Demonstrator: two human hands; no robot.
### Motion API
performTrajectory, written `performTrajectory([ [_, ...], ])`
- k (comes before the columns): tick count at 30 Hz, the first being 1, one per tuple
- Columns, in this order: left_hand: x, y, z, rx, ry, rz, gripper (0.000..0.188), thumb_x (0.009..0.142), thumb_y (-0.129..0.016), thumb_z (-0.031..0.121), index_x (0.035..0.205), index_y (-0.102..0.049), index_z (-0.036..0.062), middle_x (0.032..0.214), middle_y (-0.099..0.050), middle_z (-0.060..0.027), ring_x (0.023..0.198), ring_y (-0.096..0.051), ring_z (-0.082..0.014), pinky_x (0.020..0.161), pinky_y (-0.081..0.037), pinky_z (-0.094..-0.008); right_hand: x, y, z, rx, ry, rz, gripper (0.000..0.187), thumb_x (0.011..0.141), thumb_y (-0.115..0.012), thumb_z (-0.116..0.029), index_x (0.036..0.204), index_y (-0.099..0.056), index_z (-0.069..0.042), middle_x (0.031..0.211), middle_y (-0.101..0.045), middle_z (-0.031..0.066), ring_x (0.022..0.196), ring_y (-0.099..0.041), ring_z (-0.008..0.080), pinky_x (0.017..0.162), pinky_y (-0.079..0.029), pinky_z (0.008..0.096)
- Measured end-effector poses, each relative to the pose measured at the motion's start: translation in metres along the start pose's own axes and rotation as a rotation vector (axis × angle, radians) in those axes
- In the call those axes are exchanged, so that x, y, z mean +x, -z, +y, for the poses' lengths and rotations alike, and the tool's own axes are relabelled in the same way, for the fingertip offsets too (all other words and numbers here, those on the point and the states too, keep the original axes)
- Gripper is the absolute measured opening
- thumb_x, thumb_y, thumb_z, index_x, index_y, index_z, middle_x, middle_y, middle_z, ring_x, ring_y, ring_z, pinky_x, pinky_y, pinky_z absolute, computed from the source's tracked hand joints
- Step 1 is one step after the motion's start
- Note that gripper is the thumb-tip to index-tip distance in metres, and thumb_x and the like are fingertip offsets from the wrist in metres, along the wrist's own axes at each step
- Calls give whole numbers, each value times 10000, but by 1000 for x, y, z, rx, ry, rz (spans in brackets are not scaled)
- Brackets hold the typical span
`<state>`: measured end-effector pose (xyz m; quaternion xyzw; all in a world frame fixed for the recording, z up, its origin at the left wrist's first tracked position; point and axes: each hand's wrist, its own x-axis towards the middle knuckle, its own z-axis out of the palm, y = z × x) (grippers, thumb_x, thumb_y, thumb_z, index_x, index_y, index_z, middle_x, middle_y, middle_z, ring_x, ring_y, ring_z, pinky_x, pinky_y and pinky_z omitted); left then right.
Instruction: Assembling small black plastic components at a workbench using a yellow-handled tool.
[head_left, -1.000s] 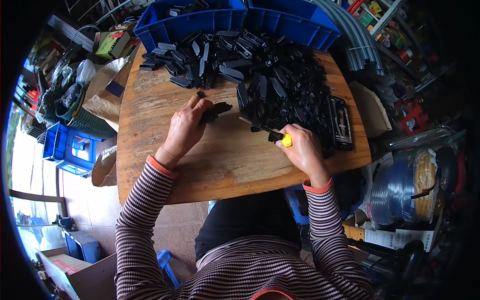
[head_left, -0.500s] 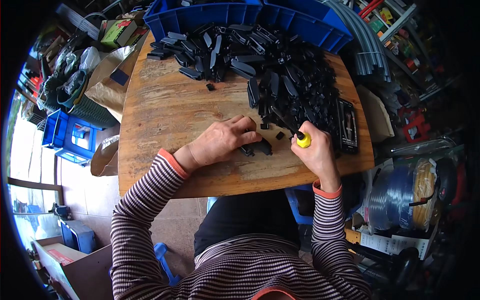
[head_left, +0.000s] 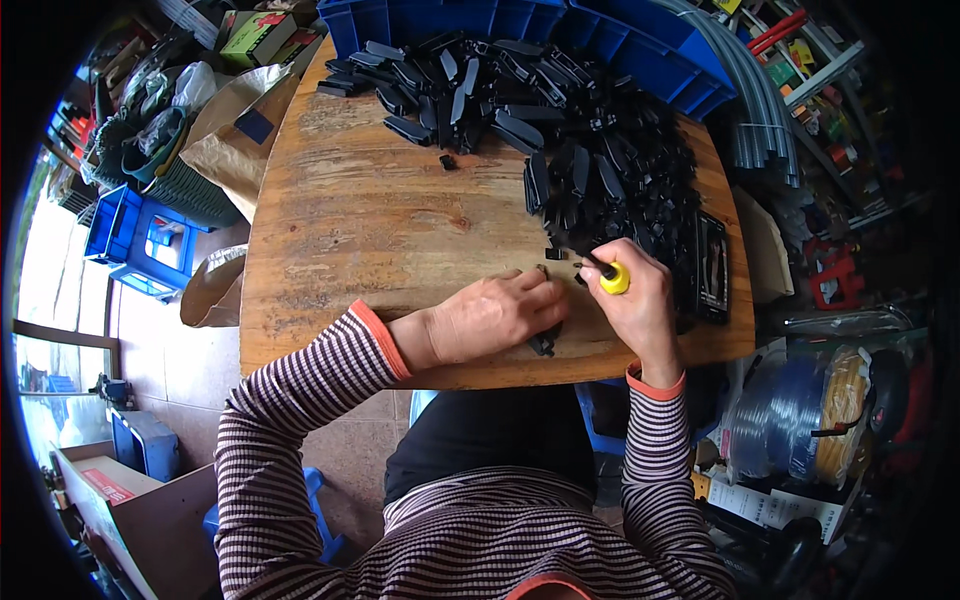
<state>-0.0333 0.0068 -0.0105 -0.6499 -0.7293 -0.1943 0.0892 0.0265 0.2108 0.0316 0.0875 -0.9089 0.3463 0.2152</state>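
My left hand [head_left: 500, 312] is closed over a black plastic part [head_left: 543, 342] near the front of the wooden table [head_left: 350, 250]; most of the part is hidden under the fingers. Just to its right, my right hand [head_left: 640, 305] grips a screwdriver [head_left: 614, 278] with a yellow handle and a dark shaft. The shaft points up and left, its tip close to my left fingertips and not clearly made out. A small black block [head_left: 556, 254] lies beyond the hands, and another [head_left: 447, 162] sits farther off. Past them spreads a heap of long black plastic parts [head_left: 520, 130].
Blue crates [head_left: 440, 25] stand along the table's far edge. A dark flat case [head_left: 712, 265] lies at the right edge. Grey pipes [head_left: 765, 140] and wrapped spools [head_left: 780, 410] are off to the right; a brown paper bag [head_left: 225, 140] and blue crate [head_left: 145, 240] are left.
My left hand has moved right and turned over the black part, covering more of it. The screwdriver's tip has come down from the heap toward my left fingers. The view has shifted slightly.
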Motion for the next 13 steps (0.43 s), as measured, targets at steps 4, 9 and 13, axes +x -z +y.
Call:
performTrajectory([
  [4,-3,2,9,140,-36,28,446,808,-576,138,1239,-571,22,1292,-558,-136,1038,-589,-217,830,-530,-305,0,-7,-3,25,30,-56,171,748,-689,49,880,-612,-27,777,-657,133,698,-667,313,584,-508,351],
  [9,-5,3,14,248,-114,6,440,815,-568,160,1237,-579,36,1280,-570,-135,1096,-578,-216,859,-511,-299,-3,-14,-2,-28,-19,-99,172,743,-686,47,877,-618,-37,798,-668,134,712,-672,324,578,-514,362],
  [13,-8,-3,16,358,-120,-15,479,810,-578,161,1275,-571,48,1307,-562,-140,1156,-564,-230,896,-502,-304,-5,-20,-2,-107,22,-104,186,741,-685,44,891,-622,-45,796,-671,137,708,-673,326,580,-523,366],
])
